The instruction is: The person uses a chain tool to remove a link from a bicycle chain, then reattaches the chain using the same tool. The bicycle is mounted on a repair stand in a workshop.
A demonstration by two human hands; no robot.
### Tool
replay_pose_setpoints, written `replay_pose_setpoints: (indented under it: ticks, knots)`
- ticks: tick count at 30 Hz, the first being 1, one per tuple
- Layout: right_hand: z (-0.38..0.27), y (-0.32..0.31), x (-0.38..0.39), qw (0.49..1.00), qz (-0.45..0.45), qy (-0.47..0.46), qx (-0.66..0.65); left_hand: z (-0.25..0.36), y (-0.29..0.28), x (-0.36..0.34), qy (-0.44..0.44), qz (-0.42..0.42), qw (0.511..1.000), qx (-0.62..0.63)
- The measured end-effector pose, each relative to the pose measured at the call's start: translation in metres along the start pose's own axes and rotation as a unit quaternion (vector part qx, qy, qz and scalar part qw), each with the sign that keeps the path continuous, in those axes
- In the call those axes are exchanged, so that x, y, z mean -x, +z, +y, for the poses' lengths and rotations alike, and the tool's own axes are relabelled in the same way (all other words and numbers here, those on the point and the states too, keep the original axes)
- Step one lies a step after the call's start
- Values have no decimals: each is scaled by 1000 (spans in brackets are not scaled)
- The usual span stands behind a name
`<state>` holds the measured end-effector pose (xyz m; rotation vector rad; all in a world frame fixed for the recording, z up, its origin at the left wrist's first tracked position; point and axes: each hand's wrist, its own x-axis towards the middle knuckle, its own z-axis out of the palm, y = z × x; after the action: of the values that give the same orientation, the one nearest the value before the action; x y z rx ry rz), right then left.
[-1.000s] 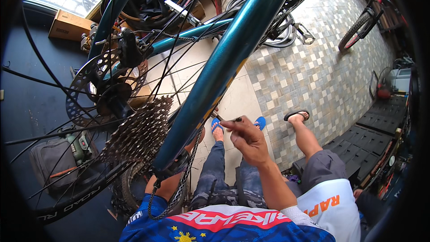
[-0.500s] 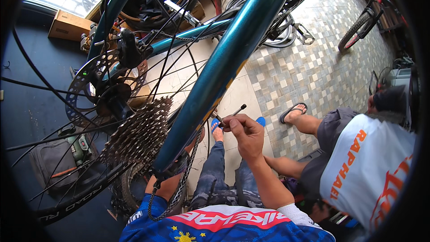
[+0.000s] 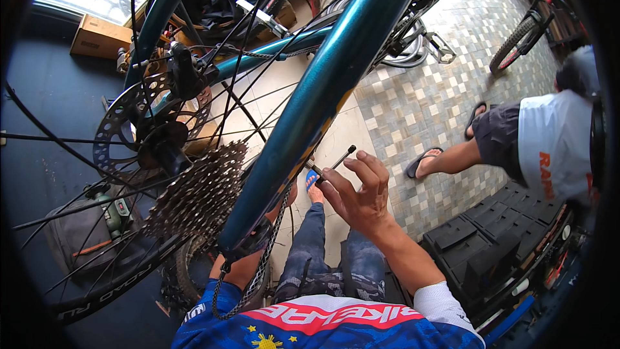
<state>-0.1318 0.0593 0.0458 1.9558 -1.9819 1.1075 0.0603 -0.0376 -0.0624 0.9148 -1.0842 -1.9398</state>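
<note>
A teal bicycle frame tube [image 3: 323, 90] slants across the middle, over the rear wheel's cassette [image 3: 200, 194]. Just right of the tube, my right hand [image 3: 365, 200] pinches a small metal tool [image 3: 315, 169] between thumb and forefinger, its other fingers lifted. A thin rod with a black tip [image 3: 342, 156] sticks out beside those fingertips. The tool's far end meets the tube's underside; what it engages is hidden. My left forearm [image 3: 236, 271] runs up behind the tube, which hides most of the left hand and its fingers. A braided cord [image 3: 261, 262] hangs by the tube's lower end.
A brake disc [image 3: 119, 123] and black spokes fill the left. Below lies a grey bag [image 3: 81, 239] with a green bottle. A person in a white shirt [image 3: 549, 136] stands at right, above black storage cases [image 3: 497, 232]. A red bicycle [image 3: 516, 39] stands far right.
My right hand's fingers have spread and shifted slightly right around the tool. The other person has moved back toward the upper right, uncovering the black cases. The wheel's spokes have shifted a little.
</note>
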Motion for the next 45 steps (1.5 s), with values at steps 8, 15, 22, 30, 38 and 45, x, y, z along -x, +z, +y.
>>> replay_pose_setpoints:
  ticks: [8,15,22,30,38,45]
  knots:
    - [15,-3,-19,998,-32,-41,-35,31,26,-6,42,-33,997,-61]
    - [6,7,-19,996,-34,-1,-88,29,25,-9,45,-24,997,-62]
    - [-6,15,-12,981,-18,84,-175,36,29,-10,58,-53,992,-98]
    - [-17,14,-7,941,-47,193,-272,33,30,-12,71,-73,991,-88]
    - [-22,15,-5,867,-65,313,-383,32,34,-13,92,-53,991,-78]
    - [-24,19,0,747,-71,416,-514,42,34,-18,119,-86,979,-139]
